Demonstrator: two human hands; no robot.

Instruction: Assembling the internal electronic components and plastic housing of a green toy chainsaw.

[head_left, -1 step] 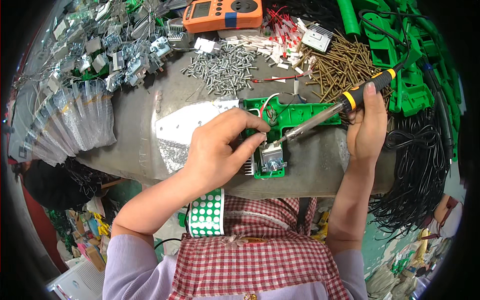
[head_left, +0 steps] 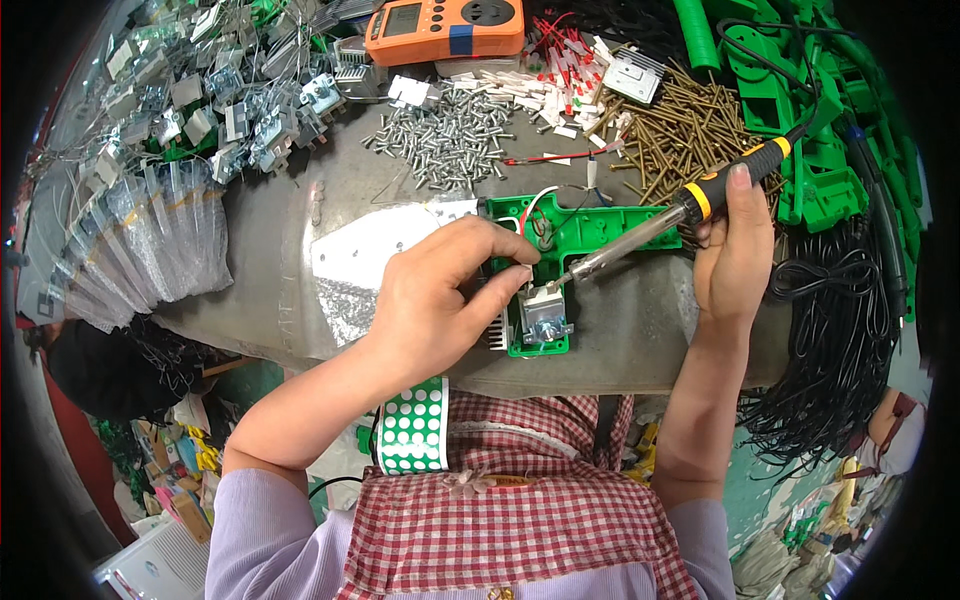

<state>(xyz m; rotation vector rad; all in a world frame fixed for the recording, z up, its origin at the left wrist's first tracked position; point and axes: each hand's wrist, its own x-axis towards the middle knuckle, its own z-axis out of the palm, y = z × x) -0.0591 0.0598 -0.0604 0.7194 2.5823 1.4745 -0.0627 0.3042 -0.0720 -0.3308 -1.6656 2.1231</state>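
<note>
Head view: my soldering iron at the green housing

My right hand point(head_left: 735, 245) is closed around a soldering iron with a black-and-yellow handle and a metal shaft point(head_left: 690, 207), thumb laid along the grip. It slants down toward my left hand, its tip at the white upper edge of a silver metal bracket point(head_left: 545, 325); I cannot tell whether they touch.

That bracket sits in the near end of an open, green plastic housing point(head_left: 610, 228), which lies near the middle of the worktop's near edge. My left hand point(head_left: 435, 290) reaches over the housing's left side, thumb and forefinger drawn nearly together just beside the bracket; I cannot tell whether anything is pinched there.

Beyond the housing lie a heap of small silver screws point(head_left: 445, 135) and, to its right, a heap of long brass-coloured screws point(head_left: 685, 130). An orange multimeter with a grey screen point(head_left: 440, 40) is by the worktop's point(head_left: 270, 270) far edge. Bundled black cords point(head_left: 835, 340) hang over the right edge.
</note>
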